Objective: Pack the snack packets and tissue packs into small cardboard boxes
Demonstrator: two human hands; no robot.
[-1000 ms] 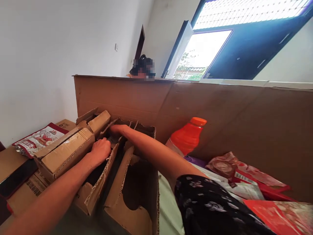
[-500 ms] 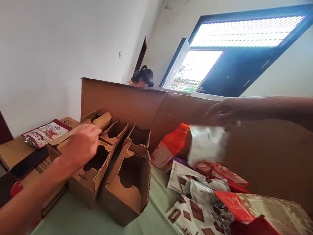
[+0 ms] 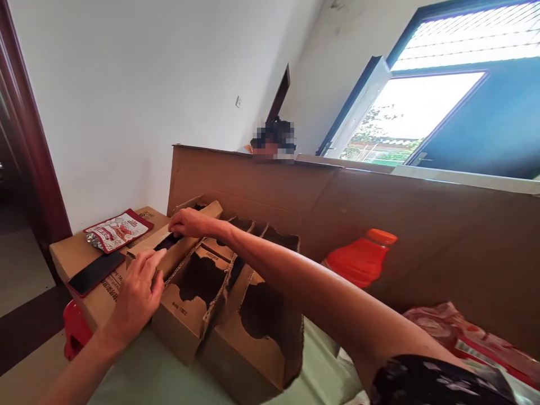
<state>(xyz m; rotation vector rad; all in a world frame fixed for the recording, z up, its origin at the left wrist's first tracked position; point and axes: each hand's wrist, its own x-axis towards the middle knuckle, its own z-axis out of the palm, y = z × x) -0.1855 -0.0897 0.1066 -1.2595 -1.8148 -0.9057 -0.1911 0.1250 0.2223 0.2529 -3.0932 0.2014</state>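
The left hand (image 3: 139,287) was laid open, fingers stretched, on the near flap of a cardboard box (image 3: 179,254). The right hand (image 3: 188,222) was curled over its far flap; whether anything was pinched could not be told. A dark packet (image 3: 167,242) was seen between both hands.

No text, brand or number is legible.

- Snack packet (image 3: 118,229), red and white, at the far corner of the large carton (image 3: 67,253) top: printed lettering present, too blurred to read.
- Large carton, top face beside the packet: small dark mark (image 3: 145,215), not readable.
- Large carton, near side face: lines of black print (image 3: 110,289), partly covered and too small to read.
- Small open carton (image 3: 185,320), front face, lower edge: short black mark (image 3: 175,308), not readable.
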